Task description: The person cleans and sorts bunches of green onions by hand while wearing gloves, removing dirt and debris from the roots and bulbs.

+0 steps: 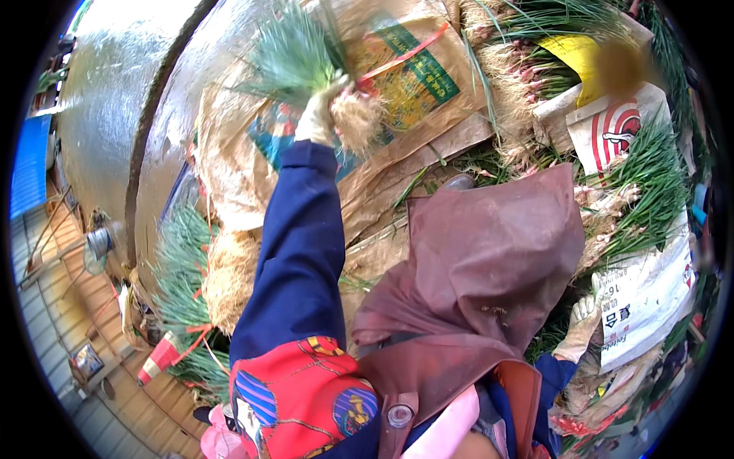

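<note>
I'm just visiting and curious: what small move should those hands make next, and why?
Perhaps the left hand should lay its green onion bunch beside the rooted bunches at the left. It already grips that bunch near the roots, with the leaves toward the upper left and roots to the right, much as those lie. A red strip shows beside it, resembling their reddish ties.

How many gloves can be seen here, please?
2: one on the left hand, which holds a green bunch; one on the right hand, beside a white sack.
</note>
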Tool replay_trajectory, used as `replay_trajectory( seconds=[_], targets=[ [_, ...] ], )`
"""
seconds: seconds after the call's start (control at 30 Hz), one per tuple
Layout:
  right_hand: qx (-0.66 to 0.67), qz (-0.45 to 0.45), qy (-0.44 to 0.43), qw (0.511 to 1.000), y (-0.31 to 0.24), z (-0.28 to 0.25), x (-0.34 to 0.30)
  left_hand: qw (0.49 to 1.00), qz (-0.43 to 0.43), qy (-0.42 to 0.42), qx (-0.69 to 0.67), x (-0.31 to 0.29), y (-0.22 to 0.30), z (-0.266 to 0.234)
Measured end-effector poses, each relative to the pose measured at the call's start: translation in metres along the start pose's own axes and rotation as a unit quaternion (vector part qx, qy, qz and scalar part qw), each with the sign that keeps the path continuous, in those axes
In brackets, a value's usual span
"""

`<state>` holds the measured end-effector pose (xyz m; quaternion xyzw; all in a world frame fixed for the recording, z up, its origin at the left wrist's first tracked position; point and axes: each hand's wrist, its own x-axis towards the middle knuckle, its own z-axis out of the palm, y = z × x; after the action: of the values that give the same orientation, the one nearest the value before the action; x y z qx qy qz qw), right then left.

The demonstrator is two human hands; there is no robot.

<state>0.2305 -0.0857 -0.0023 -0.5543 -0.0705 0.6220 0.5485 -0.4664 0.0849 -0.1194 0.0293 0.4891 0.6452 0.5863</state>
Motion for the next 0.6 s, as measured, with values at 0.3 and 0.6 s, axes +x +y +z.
replay_trajectory(
  seconds=[0.3, 0.6],
  targets=[
    [-0.15, -0.032, 0.124, 0.98, 0.001, 0.048, -0.02, 0.884, 0.063, -0.143, 0.44, 0.044, -0.053, -0.112],
    [-0.521, -0.098, 0.313, 0.788, 0.017, 0.061, -0.009, 0.921, 0.126, -0.025, 0.369, -0.015, -0.022, 0.058]
  ],
)
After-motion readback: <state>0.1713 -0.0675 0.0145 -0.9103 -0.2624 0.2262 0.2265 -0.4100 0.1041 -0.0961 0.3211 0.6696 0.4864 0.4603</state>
